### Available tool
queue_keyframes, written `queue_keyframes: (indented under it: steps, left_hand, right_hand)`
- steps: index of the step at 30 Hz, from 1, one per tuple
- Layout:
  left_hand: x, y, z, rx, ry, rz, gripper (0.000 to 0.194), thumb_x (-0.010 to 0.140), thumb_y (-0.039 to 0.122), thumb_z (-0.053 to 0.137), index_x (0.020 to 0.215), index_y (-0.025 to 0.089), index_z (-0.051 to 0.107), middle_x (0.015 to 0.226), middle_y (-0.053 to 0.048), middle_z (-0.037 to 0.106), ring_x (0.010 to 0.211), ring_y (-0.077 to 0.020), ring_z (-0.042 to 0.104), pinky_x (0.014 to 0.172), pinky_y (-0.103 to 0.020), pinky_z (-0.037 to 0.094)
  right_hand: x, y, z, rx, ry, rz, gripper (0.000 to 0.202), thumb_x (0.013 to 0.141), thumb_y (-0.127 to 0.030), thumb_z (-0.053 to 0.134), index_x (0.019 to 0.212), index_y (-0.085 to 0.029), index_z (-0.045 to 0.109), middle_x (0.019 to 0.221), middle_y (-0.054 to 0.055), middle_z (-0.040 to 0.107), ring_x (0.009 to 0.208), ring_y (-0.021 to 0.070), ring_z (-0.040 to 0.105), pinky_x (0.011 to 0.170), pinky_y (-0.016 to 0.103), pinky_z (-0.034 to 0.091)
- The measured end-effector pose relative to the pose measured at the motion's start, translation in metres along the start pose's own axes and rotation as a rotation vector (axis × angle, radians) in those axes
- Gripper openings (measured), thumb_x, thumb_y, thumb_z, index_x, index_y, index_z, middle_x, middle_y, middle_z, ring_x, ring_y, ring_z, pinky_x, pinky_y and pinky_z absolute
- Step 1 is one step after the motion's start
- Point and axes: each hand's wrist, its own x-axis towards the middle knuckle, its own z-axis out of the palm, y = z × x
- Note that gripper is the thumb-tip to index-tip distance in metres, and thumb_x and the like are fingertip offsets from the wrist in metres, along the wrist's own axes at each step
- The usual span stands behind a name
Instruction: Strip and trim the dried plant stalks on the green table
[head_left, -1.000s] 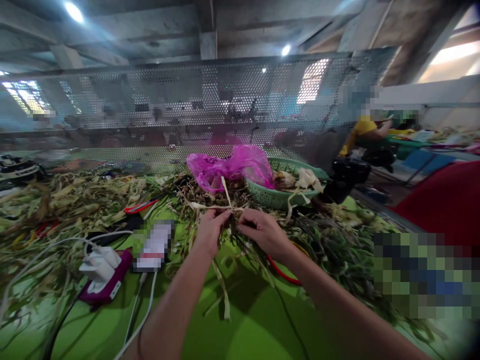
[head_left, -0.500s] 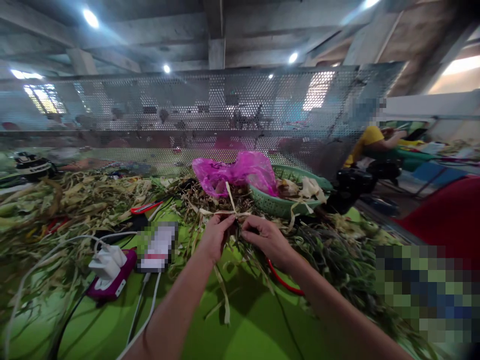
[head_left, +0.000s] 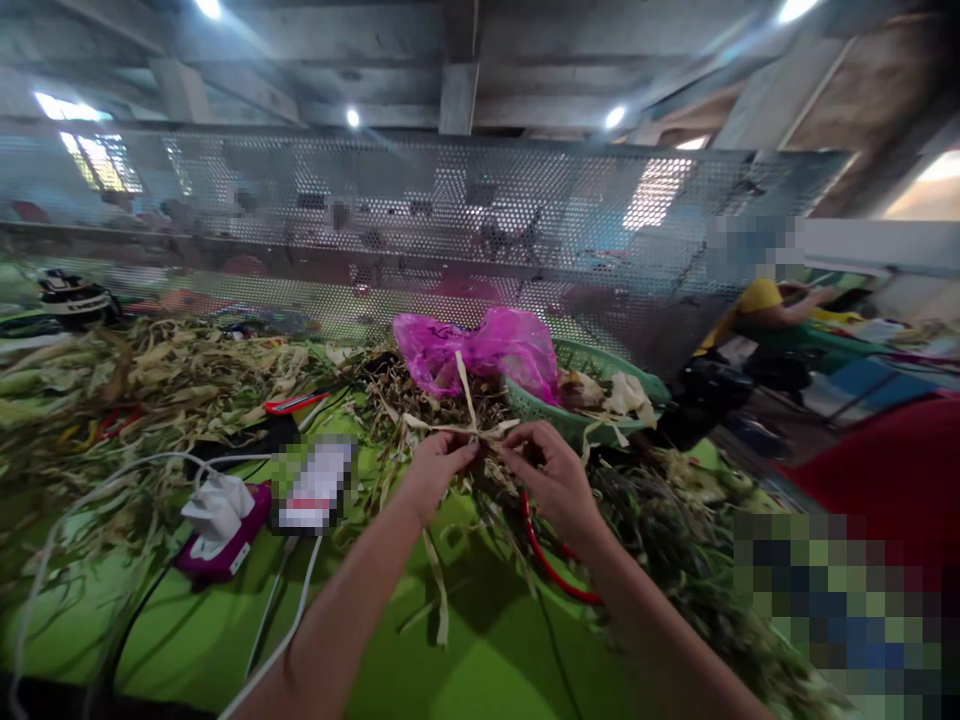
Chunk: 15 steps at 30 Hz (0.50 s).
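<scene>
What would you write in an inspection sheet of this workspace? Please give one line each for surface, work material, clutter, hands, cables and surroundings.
Surface: green tabletop, partly covered with plant material.
Work material: pale plant strips, crossing at the fingertips.
Clutter: dried leaf pile at left; pink plastic bag overlapping green basket; phone, screen blurred out.
Hands: left hand pinches the strips; right hand has its fingertips close beside the crossing, grip unclear.
Cables: white cable at the phone's lower end; black cable beside purple power strip, which holds white plugs.
Surroundings: perforated screen behind; person in yellow at right.
</scene>
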Motion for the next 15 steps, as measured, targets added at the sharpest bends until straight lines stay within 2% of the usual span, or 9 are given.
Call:
queue_keyframes:
  steps: [1,3,5,8,11,15]
  left_hand:
    - [-0.0003,-0.0001,0.0011,0.012,-0.001,0.0,0.037,0.055,0.036,0.082,0.08,0.012,0.069,0.076,-0.004,0.069,0.072,-0.0145,0.057,0.075,-0.027,0.042]
    - [-0.0014,-0.0005,0.0036,0.025,-0.008,-0.006,0.037,0.054,0.036,0.083,0.078,0.013,0.069,0.074,-0.003,0.068,0.071,-0.0142,0.056,0.074,-0.027,0.042]
    - [-0.003,-0.0012,0.0056,0.033,-0.014,-0.013,0.037,0.054,0.036,0.083,0.078,0.013,0.068,0.074,-0.002,0.067,0.07,-0.0137,0.056,0.073,-0.026,0.042]
    - [-0.0051,-0.0032,0.0072,0.035,-0.002,-0.023,0.037,0.058,0.037,0.081,0.081,0.012,0.067,0.073,-0.002,0.064,0.068,-0.0134,0.055,0.07,-0.026,0.041]
    - [-0.0062,-0.0067,0.0083,-0.001,0.026,-0.027,0.036,0.059,0.038,0.08,0.081,0.013,0.066,0.071,-0.001,0.062,0.067,-0.0131,0.055,0.068,-0.026,0.041]
    - [-0.006,-0.0099,0.009,-0.042,0.069,-0.034,0.033,0.06,0.037,0.08,0.077,0.013,0.064,0.068,0.0,0.06,0.062,-0.0107,0.052,0.065,-0.025,0.041]
  right_hand:
    - [0.0006,0.0011,-0.0006,0.039,0.033,0.005,0.013,0.082,-0.029,0.062,0.09,-0.02,0.06,0.092,0.004,0.06,0.07,0.0148,0.053,0.062,0.026,0.042]
    - [0.0019,0.004,-0.0006,0.132,0.015,0.04,0.019,0.083,-0.03,0.061,0.099,-0.021,0.06,0.1,0.006,0.061,0.073,0.0157,0.057,0.065,0.027,0.046]
    - [0.0026,0.0072,0.0001,0.158,-0.047,0.079,0.018,0.083,-0.031,0.061,0.097,-0.02,0.061,0.092,0.005,0.064,0.075,0.0173,0.059,0.068,0.028,0.047]
    - [0.0024,0.0106,0.0003,0.07,-0.08,0.103,0.014,0.081,-0.031,0.061,0.086,-0.018,0.064,0.075,0.002,0.064,0.071,0.0173,0.058,0.066,0.027,0.045]
    - [0.001,0.0106,-0.0017,0.012,-0.131,0.106,0.011,0.08,-0.028,0.061,0.084,-0.019,0.065,0.072,0.001,0.064,0.066,0.016,0.057,0.062,0.026,0.044]
    - [-0.0004,0.0069,-0.0054,-0.055,-0.187,0.095,0.01,0.079,-0.027,0.061,0.084,-0.02,0.067,0.076,0.0,0.067,0.07,0.016,0.059,0.064,0.026,0.044]
